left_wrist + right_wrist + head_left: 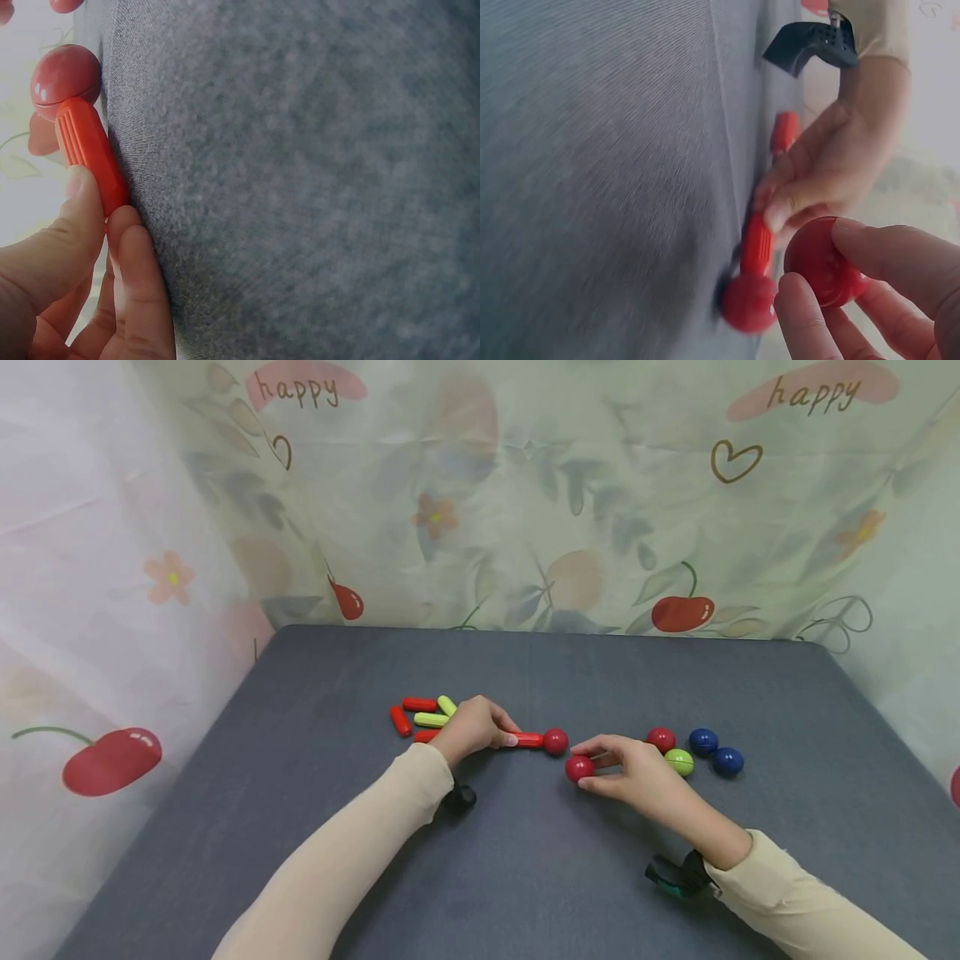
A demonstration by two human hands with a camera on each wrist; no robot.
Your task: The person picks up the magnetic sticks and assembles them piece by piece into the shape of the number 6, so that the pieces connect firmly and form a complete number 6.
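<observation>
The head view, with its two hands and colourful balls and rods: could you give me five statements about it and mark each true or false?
1. The left hand pinches a red rod. True.
2. The right hand is empty. False: it holds a red ball.
3. A second red ball sits at one end of that rod. True.
4. Every ball in view is red. False: two blue balls and a green ball are also on the table.
5. The light-green rods lie right of the green ball. False: they lie left of it.
</observation>
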